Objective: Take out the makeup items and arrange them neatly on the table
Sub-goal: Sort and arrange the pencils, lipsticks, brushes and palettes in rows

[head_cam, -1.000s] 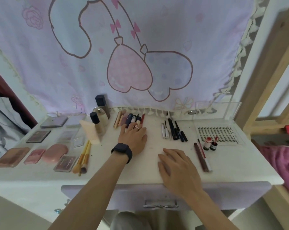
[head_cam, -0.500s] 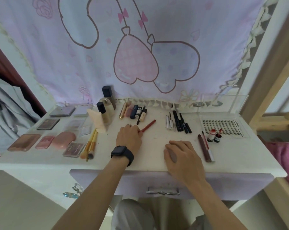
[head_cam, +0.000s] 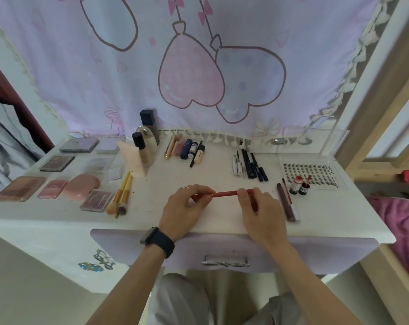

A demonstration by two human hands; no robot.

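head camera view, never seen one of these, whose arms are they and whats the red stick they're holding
There is no machine here. A person wears a wide-angle camera on the head, looking forward and down, so the two arms coming in from below are their own. The left hand, with a dark watch on its wrist, and the right hand each pinch one end of a red pencil, held level over the white table. Laid out on the table are flat palettes at the left, yellow-handled brushes, foundation bottles at the back, lipstick tubes, dark liner pencils and a tray of false lashes at the right. A pale purple drawer sits under the table edge.
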